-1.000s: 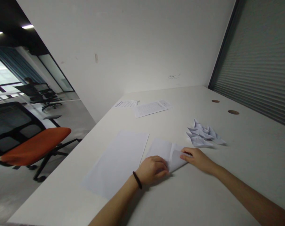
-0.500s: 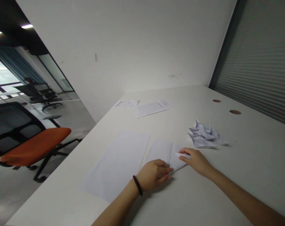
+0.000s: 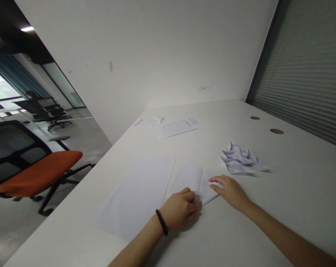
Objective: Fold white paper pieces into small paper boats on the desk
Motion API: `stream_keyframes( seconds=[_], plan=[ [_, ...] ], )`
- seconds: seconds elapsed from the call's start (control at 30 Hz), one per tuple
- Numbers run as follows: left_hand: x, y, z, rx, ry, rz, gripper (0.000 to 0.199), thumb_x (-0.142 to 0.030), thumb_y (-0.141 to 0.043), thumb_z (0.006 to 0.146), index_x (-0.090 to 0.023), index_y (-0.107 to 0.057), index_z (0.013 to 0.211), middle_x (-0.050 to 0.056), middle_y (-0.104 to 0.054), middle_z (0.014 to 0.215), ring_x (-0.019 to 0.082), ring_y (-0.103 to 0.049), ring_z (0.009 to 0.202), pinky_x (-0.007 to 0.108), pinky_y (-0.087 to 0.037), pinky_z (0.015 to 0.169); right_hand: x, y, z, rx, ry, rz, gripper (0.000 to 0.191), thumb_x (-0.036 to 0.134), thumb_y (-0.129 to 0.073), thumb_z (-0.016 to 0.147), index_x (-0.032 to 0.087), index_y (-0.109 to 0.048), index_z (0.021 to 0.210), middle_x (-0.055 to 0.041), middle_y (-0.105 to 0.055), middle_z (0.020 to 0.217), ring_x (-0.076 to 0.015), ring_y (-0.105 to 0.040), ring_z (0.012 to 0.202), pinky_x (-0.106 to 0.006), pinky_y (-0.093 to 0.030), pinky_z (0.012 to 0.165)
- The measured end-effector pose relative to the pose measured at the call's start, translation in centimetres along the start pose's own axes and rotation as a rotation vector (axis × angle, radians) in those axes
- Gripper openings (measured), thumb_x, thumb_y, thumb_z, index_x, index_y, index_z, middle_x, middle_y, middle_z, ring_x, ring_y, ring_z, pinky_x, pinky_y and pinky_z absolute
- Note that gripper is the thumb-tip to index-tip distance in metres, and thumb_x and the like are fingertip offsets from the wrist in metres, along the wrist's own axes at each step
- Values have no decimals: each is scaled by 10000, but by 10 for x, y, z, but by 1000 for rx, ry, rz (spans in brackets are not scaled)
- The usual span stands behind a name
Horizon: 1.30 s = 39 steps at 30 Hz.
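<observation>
A folded white paper [image 3: 188, 180] lies on the white desk [image 3: 284, 200], with a pointed end towards the right. My left hand [image 3: 180, 209], wearing a black wristband [image 3: 161, 222], is curled over its lower edge and hides that part. My right hand [image 3: 230, 191] rests its flat fingers on the pointed end. A flat white sheet [image 3: 134, 196] lies just left of the folded paper, next to my left wrist. A heap of folded white paper pieces [image 3: 240, 160] sits a short way beyond my right hand.
Printed sheets [image 3: 177, 128] lie towards the far end of the desk. Two round holes [image 3: 276, 131] mark its right side, beside a ribbed grey panel [image 3: 301, 70]. A white wall [image 3: 129, 59] stands behind. Beyond the left edge is an orange-seated office chair [image 3: 37, 174].
My right hand has slid slightly left along the paper, and the raised flap under its fingers now lies flatter. My left hand has shifted slightly along the lower edge.
</observation>
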<state>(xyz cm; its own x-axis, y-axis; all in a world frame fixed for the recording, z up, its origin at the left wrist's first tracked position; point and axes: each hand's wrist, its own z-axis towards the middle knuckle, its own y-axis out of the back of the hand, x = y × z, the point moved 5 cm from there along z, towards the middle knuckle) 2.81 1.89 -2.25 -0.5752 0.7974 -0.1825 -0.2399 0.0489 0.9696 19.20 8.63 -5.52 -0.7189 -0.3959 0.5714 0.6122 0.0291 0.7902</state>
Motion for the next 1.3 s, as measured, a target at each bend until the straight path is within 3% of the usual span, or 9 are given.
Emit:
stream_keyframes(
  seconds=[0.13,0.3,0.47,0.6,0.73,0.87,1.0,1.17,1.3],
  plan=[
    [0,-2,0,-6,-8,42,287,-244,-379,900,-154,-619,772,51,-529,696,155,-466,725,232,-410,619,0,-3,1,-17,14,-47,193,291,-498,794,196,-647,869,-56,-678,885,-200,-606,833,-348,-450,786],
    [-3,1,1,27,-51,51,214,-235,-407,892,-188,-616,899,31,-528,689,142,-471,706,227,-404,614,4,-4,0,-7,68,-115,181,265,-496,804,177,-636,876,-59,-675,882,-198,-602,828,-340,-452,772],
    [-3,4,1,3,-18,20,312,-251,-369,905,-187,-649,781,40,-532,682,132,-478,687,215,-417,603,5,-4,2,13,95,-168,162,255,-495,812,181,-626,872,-52,-669,866,-191,-598,806,-339,-459,761],
    [-1,3,0,-21,10,-29,289,-269,-401,890,-198,-669,811,67,-580,905,159,-524,859,248,-462,727,7,-3,2,-1,151,-257,154,252,-491,819,192,-622,873,-56,-642,851,-191,-585,815,-345,-468,751],
    [2,-1,-1,-14,-23,-101,283,-249,-383,899,-194,-658,934,64,-484,1242,191,-415,1166,279,-352,977,21,-4,-6,-143,254,-432,245,183,-453,831,186,-600,1027,-129,-560,1104,-257,-486,1072,-418,-425,860],
    [3,-1,-1,18,-44,-163,269,-239,-389,896,-200,-644,974,45,-488,1256,156,-398,1196,235,-303,1013,47,-27,-26,36,502,-409,350,225,-369,883,159,-483,1208,-94,-399,1344,-203,-299,1259,-374,-307,1018],
    [2,-1,-7,75,7,-139,264,-246,-409,881,-236,-592,1072,35,-406,1331,190,-371,1220,325,-294,1026,34,-31,-37,113,398,-395,590,418,-314,886,98,-202,1368,-130,-230,1421,-203,-190,1304,-390,-278,1041],
    [0,-7,-22,146,40,-114,438,-288,-451,854,-239,-380,1284,66,-312,1384,242,-285,1264,453,-248,1029,-5,-18,-34,72,264,-439,580,432,-270,887,106,-222,1365,-135,-223,1417,-206,-167,1305,-413,-248,1048],
    [8,-2,-30,97,9,-154,496,-365,-472,848,-221,-345,1305,74,-355,1361,215,-297,1260,395,-266,1034,-12,-15,-28,31,185,-486,635,503,-263,866,74,-302,1333,-157,-251,1404,-217,-182,1301,-412,-231,1051]
  ],
)
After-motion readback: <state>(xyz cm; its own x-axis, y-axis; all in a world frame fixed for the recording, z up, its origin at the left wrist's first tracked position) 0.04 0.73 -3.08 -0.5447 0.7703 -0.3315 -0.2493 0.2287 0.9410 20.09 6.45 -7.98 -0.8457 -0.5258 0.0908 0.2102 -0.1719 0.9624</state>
